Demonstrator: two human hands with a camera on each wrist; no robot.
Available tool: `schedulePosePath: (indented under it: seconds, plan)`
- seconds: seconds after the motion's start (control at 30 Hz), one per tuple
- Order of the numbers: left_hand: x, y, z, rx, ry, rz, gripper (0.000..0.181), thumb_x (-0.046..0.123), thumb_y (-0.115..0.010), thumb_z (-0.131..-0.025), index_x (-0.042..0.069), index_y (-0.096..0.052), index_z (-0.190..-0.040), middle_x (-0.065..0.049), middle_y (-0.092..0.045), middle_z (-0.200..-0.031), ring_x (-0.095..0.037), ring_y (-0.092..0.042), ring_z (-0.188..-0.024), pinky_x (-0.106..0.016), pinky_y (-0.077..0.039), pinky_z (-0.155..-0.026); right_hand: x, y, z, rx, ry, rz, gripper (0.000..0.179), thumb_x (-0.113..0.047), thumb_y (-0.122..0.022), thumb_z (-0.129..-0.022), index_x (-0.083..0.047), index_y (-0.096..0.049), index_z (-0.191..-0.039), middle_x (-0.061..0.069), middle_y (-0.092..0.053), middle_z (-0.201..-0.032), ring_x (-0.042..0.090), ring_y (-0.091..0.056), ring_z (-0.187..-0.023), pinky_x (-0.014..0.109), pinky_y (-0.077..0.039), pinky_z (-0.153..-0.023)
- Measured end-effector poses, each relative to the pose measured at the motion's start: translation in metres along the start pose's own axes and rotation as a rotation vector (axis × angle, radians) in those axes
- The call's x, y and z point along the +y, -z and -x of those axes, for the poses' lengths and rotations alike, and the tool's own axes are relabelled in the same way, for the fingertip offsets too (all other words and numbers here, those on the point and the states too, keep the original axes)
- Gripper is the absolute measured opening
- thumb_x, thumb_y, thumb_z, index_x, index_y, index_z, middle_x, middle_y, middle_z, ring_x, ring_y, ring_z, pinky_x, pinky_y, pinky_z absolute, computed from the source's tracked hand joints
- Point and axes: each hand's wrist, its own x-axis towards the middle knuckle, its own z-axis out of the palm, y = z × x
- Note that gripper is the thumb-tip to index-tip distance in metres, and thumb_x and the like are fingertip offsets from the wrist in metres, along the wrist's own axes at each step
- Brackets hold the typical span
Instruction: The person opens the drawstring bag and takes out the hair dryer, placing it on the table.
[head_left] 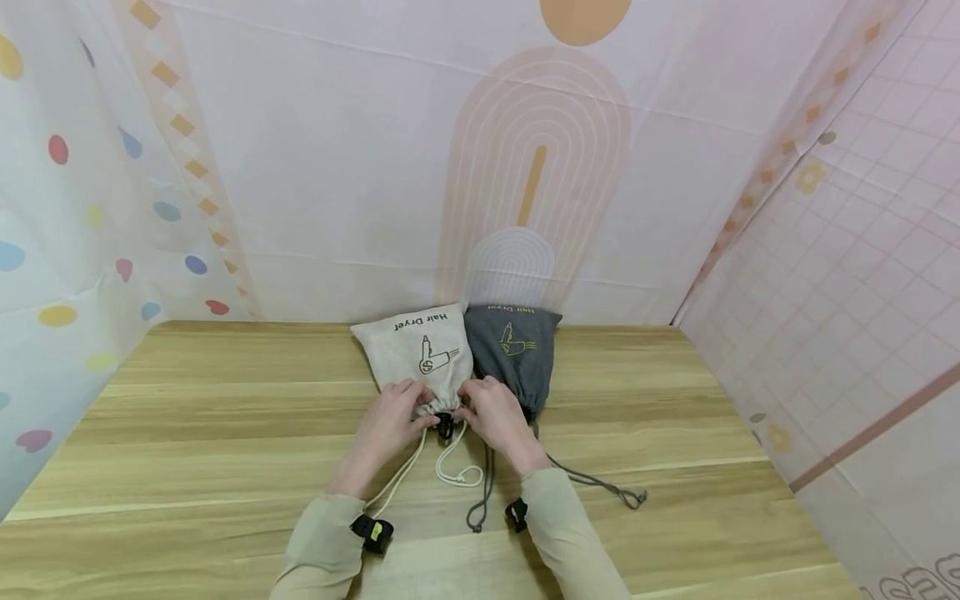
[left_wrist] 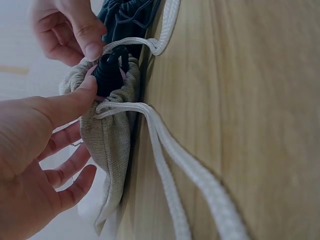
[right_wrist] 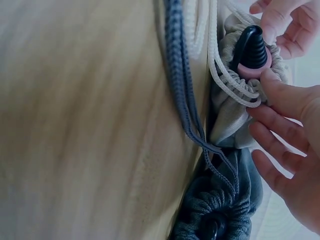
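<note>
A light beige drawstring bag (head_left: 397, 342), printed "Hair Dryer" with a dryer drawing, lies on the table with its gathered mouth toward me. My left hand (head_left: 386, 421) pinches the left side of that mouth, thumb at the rim and fingers outside. On the opposite side, my right hand (head_left: 495, 414) pinches the rim the same way. Between the thumbs, a black ribbed cord guard (right_wrist: 253, 47) and a pink end (right_wrist: 248, 73) show in the opening; the rest is hidden inside. White drawstrings (left_wrist: 172, 142) trail from the mouth.
Against the right side of the beige bag lies a dark grey drawstring bag (head_left: 513, 342) with a yellow dryer print. Its grey cords (head_left: 600, 482) spread over the wooden table (head_left: 217, 433). A patterned cloth (head_left: 337, 167) hangs right behind both bags.
</note>
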Motion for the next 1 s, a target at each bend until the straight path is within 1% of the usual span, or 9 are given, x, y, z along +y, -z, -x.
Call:
schedulePosePath:
  seconds: [0.17, 0.27, 0.53, 0.67, 0.83, 1.0]
  plan:
    - [-0.0014, -0.0013, -0.0010, 0.011, -0.015, -0.007, 0.023, 0.017, -0.079, -0.074, 0.009, -0.060, -0.086, -0.003, -0.058, -0.080, -0.020, -0.051, -0.075, -0.033, -0.043, -0.067, -0.0007, -0.0022, -0.0021, 0.043, 0.069, 0.065, 0.019, -0.027, -0.077, -0.077, -0.013, -0.064, -0.082, -0.004, -0.064, -0.072, 0.013, -0.054, -0.067, 0.025, -0.045, -0.060]
    - [-0.0030, -0.0011, -0.0003, 0.014, -0.030, -0.016, 0.022, 0.018, -0.078, -0.074, 0.010, -0.061, -0.085, -0.003, -0.060, -0.081, -0.020, -0.051, -0.075, -0.033, -0.044, -0.066, -0.0011, -0.0029, -0.0033, 0.064, 0.091, 0.084, 0.020, -0.026, -0.077, -0.077, -0.014, -0.061, -0.077, -0.005, -0.062, -0.069, 0.014, -0.052, -0.066, 0.025, -0.044, -0.059]
    - [-0.0063, 0.0012, 0.0018, 0.002, -0.094, -0.048, 0.018, 0.015, -0.076, -0.077, 0.011, -0.062, -0.087, -0.001, -0.064, -0.083, -0.020, -0.056, -0.077, -0.035, -0.048, -0.067, -0.0001, -0.0043, -0.0043, 0.078, 0.110, 0.111, 0.021, -0.027, -0.077, -0.077, -0.015, -0.061, -0.073, -0.005, -0.065, -0.069, 0.015, -0.056, -0.066, 0.027, -0.046, -0.060]
    - [-0.0068, 0.0016, 0.0025, -0.002, -0.103, -0.063, 0.017, 0.013, -0.076, -0.077, 0.011, -0.062, -0.086, 0.000, -0.064, -0.082, -0.020, -0.058, -0.077, -0.034, -0.048, -0.066, 0.0006, -0.0049, -0.0039, 0.089, 0.129, 0.122, 0.020, -0.028, -0.076, -0.078, -0.017, -0.061, -0.073, -0.006, -0.066, -0.070, 0.015, -0.057, -0.067, 0.027, -0.046, -0.060]
    - [-0.0071, 0.0015, 0.0029, 0.013, -0.111, -0.084, 0.018, 0.011, -0.076, -0.074, 0.010, -0.061, -0.084, 0.000, -0.065, -0.079, -0.018, -0.057, -0.073, -0.033, -0.048, -0.064, -0.0002, -0.0060, -0.0042, 0.117, 0.157, 0.183, 0.020, -0.026, -0.077, -0.077, -0.019, -0.059, -0.070, -0.008, -0.066, -0.069, 0.013, -0.059, -0.069, 0.028, -0.046, -0.061]
    - [-0.0080, 0.0007, 0.0025, 0.026, -0.106, -0.103, 0.018, 0.010, -0.076, -0.071, 0.010, -0.060, -0.081, 0.001, -0.063, -0.074, -0.015, -0.054, -0.068, -0.030, -0.046, -0.059, -0.0031, -0.0064, -0.0044, 0.122, 0.153, 0.228, 0.019, -0.023, -0.077, -0.077, -0.019, -0.059, -0.069, -0.007, -0.065, -0.067, 0.014, -0.058, -0.069, 0.028, -0.045, -0.062]
